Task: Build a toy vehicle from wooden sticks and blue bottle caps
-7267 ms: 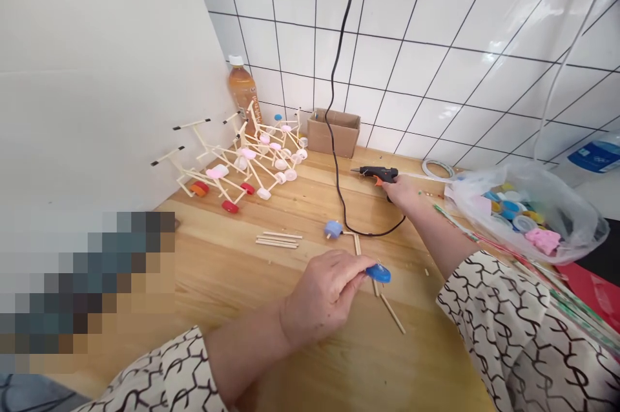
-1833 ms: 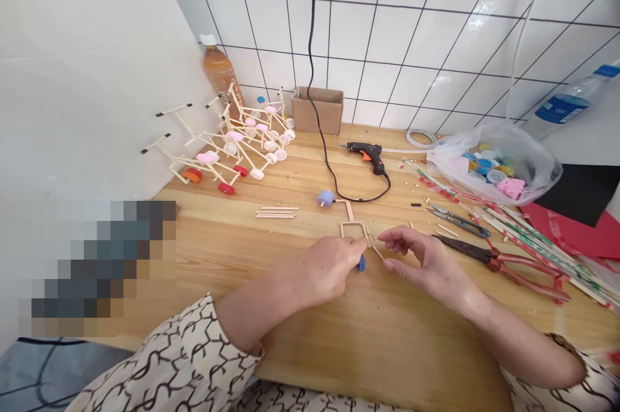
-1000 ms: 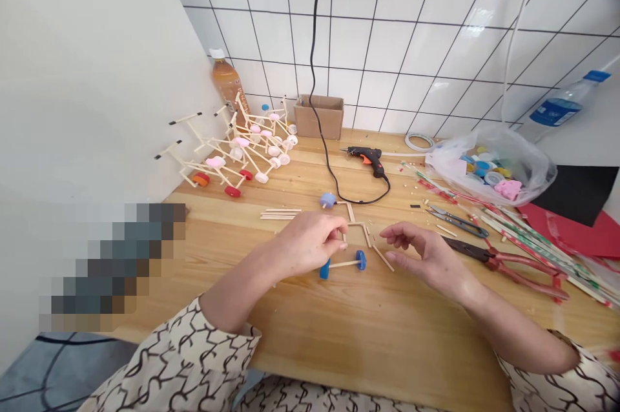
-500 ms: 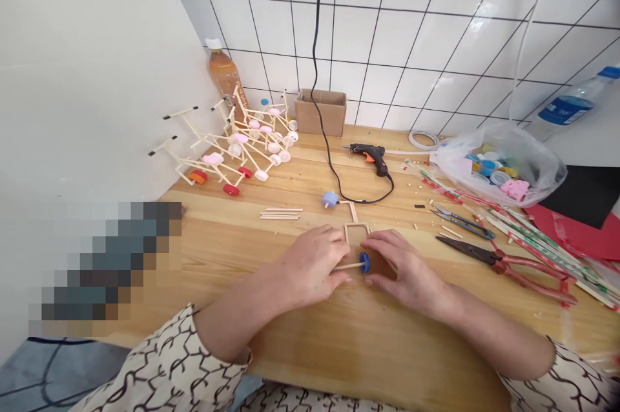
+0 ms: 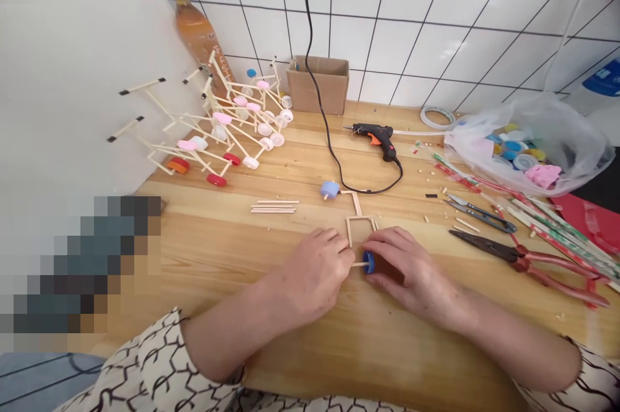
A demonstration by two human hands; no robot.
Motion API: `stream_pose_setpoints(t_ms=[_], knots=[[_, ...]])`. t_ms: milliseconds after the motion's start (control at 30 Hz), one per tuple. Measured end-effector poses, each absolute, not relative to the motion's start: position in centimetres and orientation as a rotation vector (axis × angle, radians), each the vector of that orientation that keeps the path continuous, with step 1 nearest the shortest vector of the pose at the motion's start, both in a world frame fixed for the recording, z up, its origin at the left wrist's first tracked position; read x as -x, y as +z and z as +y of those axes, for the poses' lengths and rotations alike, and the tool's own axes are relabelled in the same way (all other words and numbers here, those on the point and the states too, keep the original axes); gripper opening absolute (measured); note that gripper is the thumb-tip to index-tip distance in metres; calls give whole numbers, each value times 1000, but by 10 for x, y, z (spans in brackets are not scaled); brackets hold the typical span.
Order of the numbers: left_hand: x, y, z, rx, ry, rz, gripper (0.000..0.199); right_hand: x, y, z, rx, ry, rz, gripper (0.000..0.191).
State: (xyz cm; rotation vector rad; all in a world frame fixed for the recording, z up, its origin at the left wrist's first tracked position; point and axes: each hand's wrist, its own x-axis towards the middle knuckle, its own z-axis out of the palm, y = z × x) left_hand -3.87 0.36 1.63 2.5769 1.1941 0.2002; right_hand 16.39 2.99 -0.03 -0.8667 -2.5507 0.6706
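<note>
My left hand [image 5: 317,276] and my right hand [image 5: 407,267] rest close together on the wooden table [image 5: 387,360]. A blue bottle-cap wheel [image 5: 369,262] sits between them, fixed on a thin wooden stick [image 5: 358,264]. My right fingers curl around the cap, while my left fingertips pinch the stick, whose far end is hidden under that hand. Just beyond them lies a rectangular frame of glued sticks [image 5: 361,228], and a second blue cap [image 5: 330,189] stands at its far end.
A black glue gun [image 5: 378,137] and its cord lie behind the hands. Several stick-and-cap models [image 5: 232,128] stand at the left wall. On the right are scissors [image 5: 479,215], red-handled shears [image 5: 523,260], and a plastic bag of caps [image 5: 527,147].
The blue-capped stick, lying free in front of the frame a second ago, is now held between both hands. My right hand has closed in on the cap, and the view has moved closer.
</note>
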Motion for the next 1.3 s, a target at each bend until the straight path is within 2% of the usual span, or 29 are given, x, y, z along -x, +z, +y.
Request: stream_pose_setpoints(t_ms=[467,1000,1300], knots=[[36,10,2,-2655,242,1221,15,-161,7,28,814,600,-2658,22],[38,8,2,-2647,262,1225,13,-163,7,28,842,609,-2660,26],[37,9,2,-2644,249,1230,18,-162,7,29,817,592,-2661,31]])
